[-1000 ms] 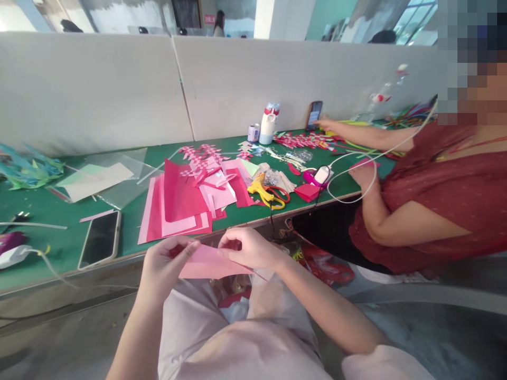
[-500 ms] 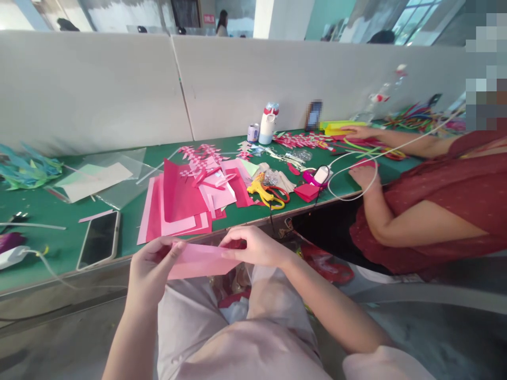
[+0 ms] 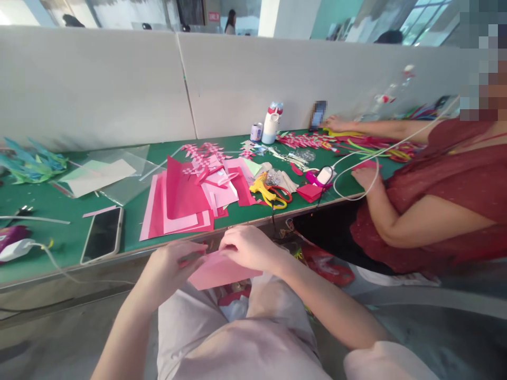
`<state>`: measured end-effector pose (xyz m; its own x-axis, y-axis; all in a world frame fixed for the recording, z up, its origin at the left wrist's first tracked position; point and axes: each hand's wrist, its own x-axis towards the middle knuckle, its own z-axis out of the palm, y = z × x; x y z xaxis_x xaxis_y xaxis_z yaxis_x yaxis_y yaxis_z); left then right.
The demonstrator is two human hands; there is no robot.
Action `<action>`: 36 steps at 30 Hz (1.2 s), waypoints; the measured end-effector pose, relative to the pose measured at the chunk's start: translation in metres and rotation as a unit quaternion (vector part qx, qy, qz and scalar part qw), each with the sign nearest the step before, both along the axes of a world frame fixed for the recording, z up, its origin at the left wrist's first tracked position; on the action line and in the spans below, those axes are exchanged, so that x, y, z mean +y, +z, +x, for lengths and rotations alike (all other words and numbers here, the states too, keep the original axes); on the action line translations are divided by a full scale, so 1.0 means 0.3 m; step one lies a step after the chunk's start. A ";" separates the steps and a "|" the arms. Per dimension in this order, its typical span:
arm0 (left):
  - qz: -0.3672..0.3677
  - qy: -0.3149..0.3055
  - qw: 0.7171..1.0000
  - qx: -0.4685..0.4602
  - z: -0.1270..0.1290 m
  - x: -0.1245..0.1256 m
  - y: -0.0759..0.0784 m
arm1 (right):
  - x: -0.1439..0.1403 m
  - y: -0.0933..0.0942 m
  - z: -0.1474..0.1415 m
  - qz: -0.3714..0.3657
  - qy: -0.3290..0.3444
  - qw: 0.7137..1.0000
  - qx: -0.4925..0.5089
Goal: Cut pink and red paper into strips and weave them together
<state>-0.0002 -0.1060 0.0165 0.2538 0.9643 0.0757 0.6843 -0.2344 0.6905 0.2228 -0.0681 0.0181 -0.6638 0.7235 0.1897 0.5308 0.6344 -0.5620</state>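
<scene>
Above my lap hangs a sheet of pink paper (image 3: pixel 224 272), just off the table's front edge. My right hand (image 3: pixel 251 247) pinches its upper edge near the middle. At the sheet's upper left corner is my left hand (image 3: pixel 174 264), its thumb and fingers closed on the edge, a little blurred. Beyond them on the table lies a stack of red and pink paper sheets (image 3: pixel 184 224). Yellow-handled scissors (image 3: pixel 269 191) rest to the right of the stack.
A phone (image 3: pixel 103 235) lies at the left on the green table (image 3: pixel 137 224). A white bottle (image 3: pixel 271 124) and a can (image 3: pixel 256 132) stand near the partition (image 3: pixel 119 84). A co-worker (image 3: pixel 428 211) sits at the right, one arm stretched across the table. A white cable (image 3: pixel 356 198) loops there.
My left hand has moved right along the pink paper's upper edge, toward my right hand. The paper has turned and dropped slightly. The co-worker's far hand has reached further toward the propped phone.
</scene>
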 end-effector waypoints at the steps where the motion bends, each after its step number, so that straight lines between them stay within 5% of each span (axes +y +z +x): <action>1: -0.007 -0.025 0.999 0.021 0.015 0.005 0.007 | -0.001 0.001 -0.009 0.007 0.008 1.000 -0.009; 6: 0.002 -0.036 0.995 0.093 0.040 0.020 0.008 | -0.002 0.006 -0.016 0.000 0.030 0.999 -0.015; 25: -0.012 -0.055 0.991 0.123 0.037 0.029 -0.005 | 0.014 -0.014 0.008 -0.052 0.013 0.999 0.012; 36: -0.028 -0.059 0.990 0.124 0.078 0.026 0.029 | 0.007 -0.048 -0.006 -0.066 -0.024 0.996 0.056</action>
